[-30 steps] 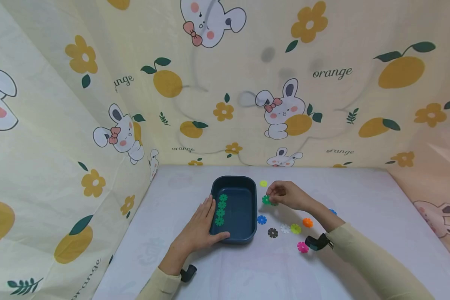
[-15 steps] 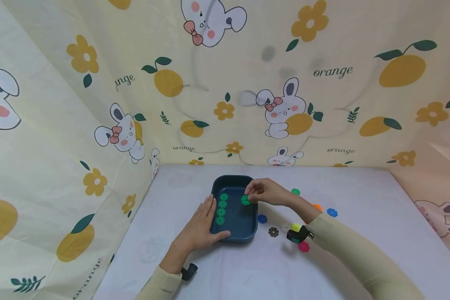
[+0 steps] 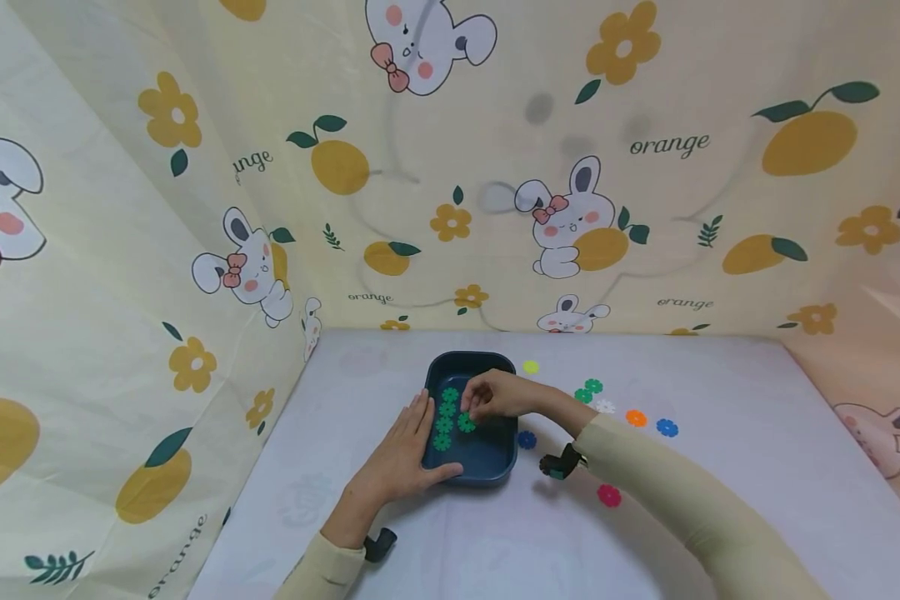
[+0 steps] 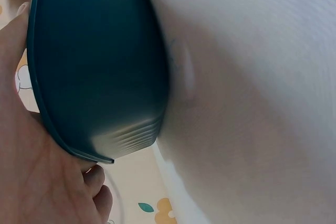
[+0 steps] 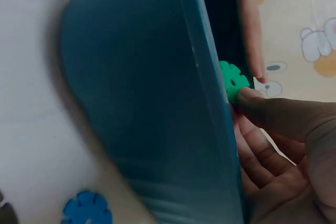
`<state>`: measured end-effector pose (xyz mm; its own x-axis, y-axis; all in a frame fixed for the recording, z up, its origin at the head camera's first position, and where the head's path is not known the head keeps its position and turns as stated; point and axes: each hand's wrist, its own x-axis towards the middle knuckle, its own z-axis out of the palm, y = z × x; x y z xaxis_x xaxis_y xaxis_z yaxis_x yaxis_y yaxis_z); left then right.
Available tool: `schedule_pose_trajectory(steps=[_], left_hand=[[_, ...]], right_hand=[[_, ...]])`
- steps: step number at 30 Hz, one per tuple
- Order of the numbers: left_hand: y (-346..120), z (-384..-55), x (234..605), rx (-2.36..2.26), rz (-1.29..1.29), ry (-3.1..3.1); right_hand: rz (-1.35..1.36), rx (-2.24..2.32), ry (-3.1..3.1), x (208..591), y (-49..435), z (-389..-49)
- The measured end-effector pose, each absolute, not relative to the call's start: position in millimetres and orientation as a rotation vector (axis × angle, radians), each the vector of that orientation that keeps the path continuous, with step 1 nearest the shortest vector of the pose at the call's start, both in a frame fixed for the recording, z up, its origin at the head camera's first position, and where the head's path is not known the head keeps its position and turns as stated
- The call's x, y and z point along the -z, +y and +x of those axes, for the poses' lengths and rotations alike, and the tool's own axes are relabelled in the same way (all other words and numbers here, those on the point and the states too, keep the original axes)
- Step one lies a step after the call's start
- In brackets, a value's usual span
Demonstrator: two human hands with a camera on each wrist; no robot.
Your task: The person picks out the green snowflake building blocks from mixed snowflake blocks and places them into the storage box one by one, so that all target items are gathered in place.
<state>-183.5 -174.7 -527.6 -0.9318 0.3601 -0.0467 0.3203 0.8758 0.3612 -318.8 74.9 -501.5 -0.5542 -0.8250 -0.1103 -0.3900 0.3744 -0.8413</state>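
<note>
A green flower-shaped disc is inside the dark blue tray, pinched between thumb and fingers of the right hand, just beside a row of four green discs along the tray's left side. The left hand rests at the left rim, fingers straight, thumb apart at the near edge. To the tray's right, a blue disc, a yellow disc, an orange disc and a pink disc lie on the white tabletop
</note>
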Motion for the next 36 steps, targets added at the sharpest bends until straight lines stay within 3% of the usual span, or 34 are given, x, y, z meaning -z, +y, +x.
schedule_pose_trajectory(steps=[13,36], left_hand=[[-174.8,-182.9,526.1,-0.553,0.555,2.939],[-176.5,-183.9,528.3,-0.547,0.579,2.952]], right_hand=[[-0.98,0.848,2.116,511.4,52.2,-319.8],[-1.012,0.805,2.146,517.8,46.1,-315.5]])
